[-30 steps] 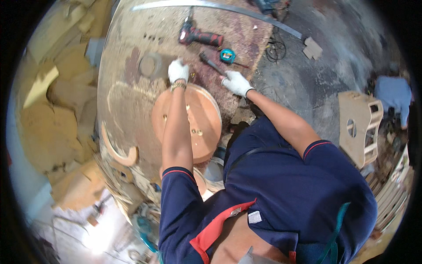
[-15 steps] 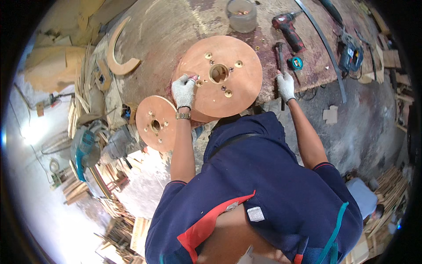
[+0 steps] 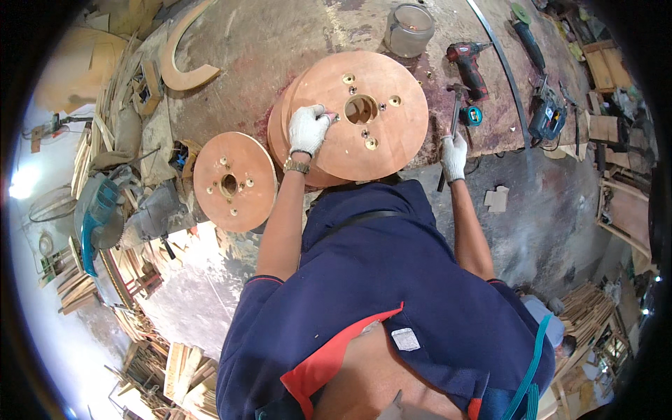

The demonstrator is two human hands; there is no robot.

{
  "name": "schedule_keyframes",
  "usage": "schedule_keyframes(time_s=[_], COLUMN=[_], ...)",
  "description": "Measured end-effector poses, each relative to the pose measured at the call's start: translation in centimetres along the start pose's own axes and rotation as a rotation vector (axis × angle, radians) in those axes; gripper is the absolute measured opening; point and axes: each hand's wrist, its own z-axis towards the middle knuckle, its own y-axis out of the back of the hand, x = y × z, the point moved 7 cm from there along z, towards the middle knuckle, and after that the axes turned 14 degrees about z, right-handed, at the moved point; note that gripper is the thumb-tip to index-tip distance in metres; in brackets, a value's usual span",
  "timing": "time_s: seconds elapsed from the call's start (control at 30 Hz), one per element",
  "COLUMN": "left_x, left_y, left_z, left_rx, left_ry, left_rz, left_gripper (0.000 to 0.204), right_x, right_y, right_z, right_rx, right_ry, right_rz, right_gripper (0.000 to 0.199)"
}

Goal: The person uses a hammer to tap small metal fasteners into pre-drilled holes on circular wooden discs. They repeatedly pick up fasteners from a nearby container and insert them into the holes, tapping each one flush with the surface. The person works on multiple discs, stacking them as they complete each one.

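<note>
In front of me lies a large round plywood disc [image 3: 315, 155] with a centre hole and brass-coloured metal inserts set around it; another disc shows beneath its left edge. My left hand [image 3: 310, 131], in a white knit glove, rests on its left part. Thumb and fingertips are pinched together at the spot left of the centre hole, and what they hold is too small to make out. In my gloved right hand [image 3: 453, 155] is a hammer [image 3: 456, 112], gripped by the handle, head pointing away from me, just right of the disc.
A smaller drilled disc [image 3: 241, 199] leans at the left. Beyond are a clear jar [image 3: 409, 31], a red-black cordless drill [image 3: 467, 68], a teal tape measure [image 3: 472, 115], a metal strip [image 3: 509, 63], a jigsaw [image 3: 547, 115] and an angle grinder [image 3: 530, 45]. A curved wooden piece [image 3: 183, 73] lies far left.
The view has shifted slightly. My left fingertips have come closer to the disc's left insert spot and now cover it. The hammer stays in my right hand, its head tilted a little more to the right.
</note>
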Motion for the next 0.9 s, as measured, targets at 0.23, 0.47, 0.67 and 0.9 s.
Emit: schedule_keyframes(time_s=[0.23, 0.47, 0.67, 0.9], left_x=[0.7, 0.5, 1.3, 3.3], left_y=[-0.5, -0.1, 0.0, 1.6], left_z=[2.6, 2.6, 2.7, 4.5], left_rx=[0.157, 0.142, -0.012, -0.658], left_ry=[-0.251, -0.240, -0.207, 0.100], left_rz=[0.072, 0.055, -0.069, 0.502], left_gripper=[0.023, 0.017, 0.029, 0.043], right_x=[12.0, 18.5, 19.8, 32.2], right_y=[-3.7, -10.1, -13.0, -14.9], right_z=[-7.3, -11.9, -13.3, -16.0], right_rx=[0.133, 0.431, 0.541, 0.585], right_ry=[0.160, 0.282, 0.263, 0.512], right_rz=[0.041, -0.130, -0.281, -0.216], right_gripper=[0.025, 0.036, 0.038, 0.031])
